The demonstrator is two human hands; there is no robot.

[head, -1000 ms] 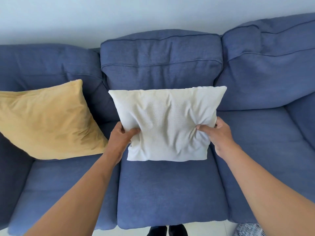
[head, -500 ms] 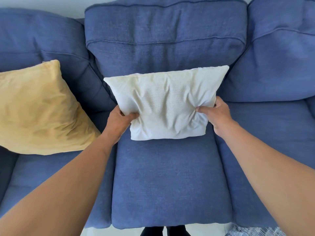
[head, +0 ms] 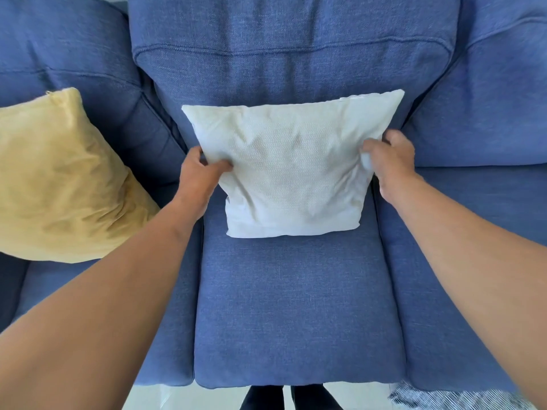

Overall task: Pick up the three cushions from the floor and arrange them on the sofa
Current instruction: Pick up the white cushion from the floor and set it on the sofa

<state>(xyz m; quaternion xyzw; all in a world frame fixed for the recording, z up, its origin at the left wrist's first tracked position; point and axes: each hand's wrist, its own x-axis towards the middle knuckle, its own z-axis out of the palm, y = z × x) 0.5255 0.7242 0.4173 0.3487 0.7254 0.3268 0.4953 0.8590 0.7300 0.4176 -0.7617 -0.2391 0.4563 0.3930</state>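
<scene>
Setting the white cushion [head: 291, 170] upright on the middle seat of the sofa [head: 296, 315], at frame centre, we judge the second placement nearly done. Our left hand [head: 199, 176] pinches its left edge, fingers clamped on the fabric; our right hand [head: 390, 156] grips the right edge likewise. The yellow cushion [head: 62, 184] leans at left, well apart. Next we should let go and fetch the patterned cushion [head: 453, 398] at lower right. The right seat lies open.
</scene>
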